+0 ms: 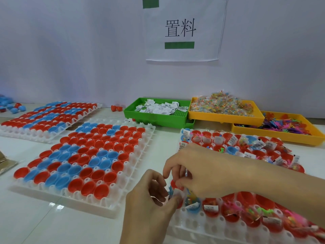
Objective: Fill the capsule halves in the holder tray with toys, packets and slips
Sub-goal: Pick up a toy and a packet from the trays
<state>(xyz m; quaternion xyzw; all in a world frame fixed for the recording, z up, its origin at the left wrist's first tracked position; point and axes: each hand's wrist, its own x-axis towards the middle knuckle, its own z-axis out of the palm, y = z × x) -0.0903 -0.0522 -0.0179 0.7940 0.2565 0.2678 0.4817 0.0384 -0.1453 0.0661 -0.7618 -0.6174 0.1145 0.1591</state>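
A person's two hands work over the near left corner of a white holder tray (193, 224) on a pale tabletop, topping up the last capsule halves in a grid already largely stuffed. The left hand (151, 199) curls its fingers and thumb around what looks like a white slip (179, 193) and a small blue toy at the rim of a corner cup; the right hand (198, 166) hovers just above, fingertips bunched and pinching a thin item too blurred to name. Beneath them sits a blue capsule half (193, 207) already holding a bright toy and a printed slip, with red neighbours along the front row similarly loaded.

Two further trays of empty red and blue halves, the middle tray (133, 199) and a far tray (26, 134), wait to the left. At the back wall stand the supplies: a green bin (154, 117) of folded slips, a yellow bin (226, 118) of clear packets, and a lower yellow bin (281, 136) of coloured plastic toys.

To finish this cup cleanly, it would seem best to tuck each piece below the rim, folding the slip flat against the wall so nothing fouls the mating half later, and to check the corner cup holds one of each item before reaching for the next
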